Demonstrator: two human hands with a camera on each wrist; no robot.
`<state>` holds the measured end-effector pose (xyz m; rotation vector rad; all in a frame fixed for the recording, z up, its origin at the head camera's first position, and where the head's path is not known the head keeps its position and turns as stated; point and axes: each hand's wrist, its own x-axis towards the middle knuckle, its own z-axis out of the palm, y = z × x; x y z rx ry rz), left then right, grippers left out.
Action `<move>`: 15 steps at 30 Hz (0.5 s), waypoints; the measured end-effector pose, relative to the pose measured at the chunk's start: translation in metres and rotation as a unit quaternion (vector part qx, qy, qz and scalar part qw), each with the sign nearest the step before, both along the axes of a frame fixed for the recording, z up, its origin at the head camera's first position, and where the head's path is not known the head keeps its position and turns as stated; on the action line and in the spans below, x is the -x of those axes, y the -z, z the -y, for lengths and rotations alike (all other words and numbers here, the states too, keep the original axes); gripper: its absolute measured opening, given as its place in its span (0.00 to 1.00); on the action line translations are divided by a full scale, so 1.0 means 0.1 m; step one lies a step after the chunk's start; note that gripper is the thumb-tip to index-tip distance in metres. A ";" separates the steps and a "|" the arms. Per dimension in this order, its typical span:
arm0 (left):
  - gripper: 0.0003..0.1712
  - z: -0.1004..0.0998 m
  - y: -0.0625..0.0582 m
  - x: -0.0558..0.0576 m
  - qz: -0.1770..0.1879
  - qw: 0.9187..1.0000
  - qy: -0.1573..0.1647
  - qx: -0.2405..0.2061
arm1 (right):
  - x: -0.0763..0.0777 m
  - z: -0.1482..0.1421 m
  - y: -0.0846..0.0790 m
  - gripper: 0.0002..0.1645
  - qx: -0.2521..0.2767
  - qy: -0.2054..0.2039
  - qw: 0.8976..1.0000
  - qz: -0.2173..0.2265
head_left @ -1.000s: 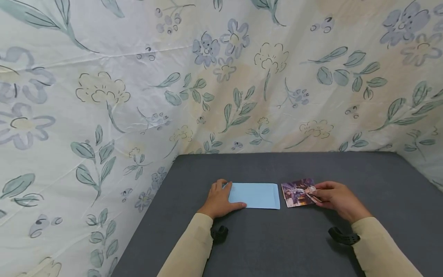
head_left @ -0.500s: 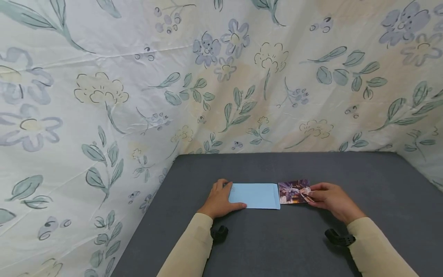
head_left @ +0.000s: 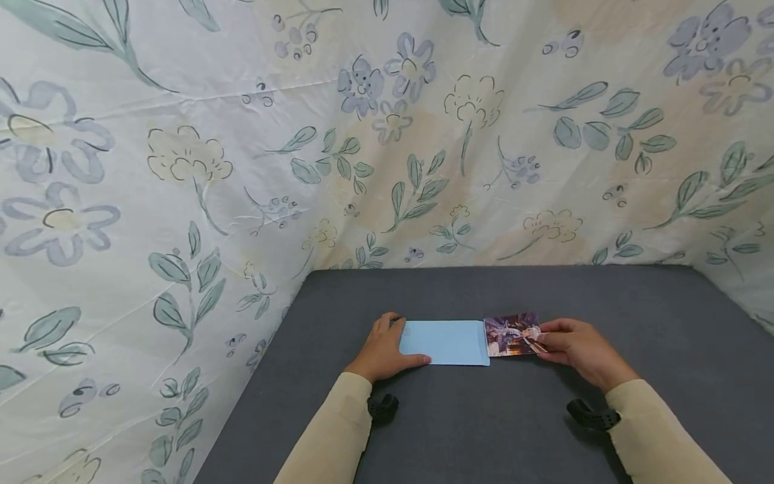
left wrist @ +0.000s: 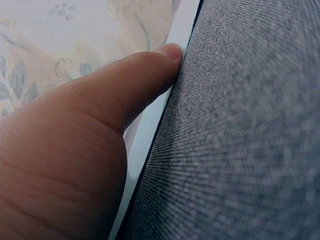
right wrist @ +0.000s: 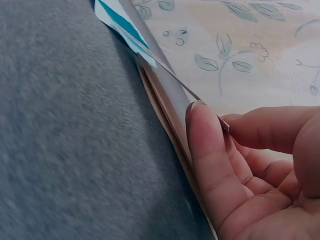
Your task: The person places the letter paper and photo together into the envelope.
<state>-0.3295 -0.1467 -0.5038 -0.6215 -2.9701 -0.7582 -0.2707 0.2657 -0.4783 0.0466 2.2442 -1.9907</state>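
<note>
A light blue envelope (head_left: 447,341) lies flat on the dark table. My left hand (head_left: 385,346) rests spread on its left end, with the thumb (left wrist: 145,70) straight along the near edge and the fingers at the far edge. My right hand (head_left: 580,346) pinches the right edge of a purple printed picture card (head_left: 510,335) between thumb and fingers. The card's left edge meets and slightly overlaps the envelope's right end. In the right wrist view, that envelope end (right wrist: 122,27) gapes, showing teal inside. Whether the card's tip is inside or on top, I cannot tell.
The grey cloth-covered table (head_left: 484,430) runs up to a floral curtain (head_left: 423,134) at the back and left. A black wrist strap (head_left: 594,415) sits at the right wrist, and a similar one (head_left: 383,410) at the left.
My right hand has carried the picture card leftward, closing the gap to the envelope's right end, and straightened it a little. The left hand and envelope have stayed put.
</note>
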 end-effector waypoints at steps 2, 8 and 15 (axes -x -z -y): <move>0.65 -0.01 0.00 0.01 -0.001 1.000 0.000 -0.001 | 0.02 0.02 0.01 0.27 -0.001 -0.003 1.000 0.001; 0.63 -0.04 0.00 0.03 -0.002 1.000 0.002 -0.005 | 0.07 0.07 0.01 0.25 -0.004 -0.012 1.000 0.005; 0.63 -0.06 -0.01 0.03 -0.001 1.000 -0.001 0.000 | 0.09 0.08 0.01 0.23 -0.012 -0.013 1.000 0.008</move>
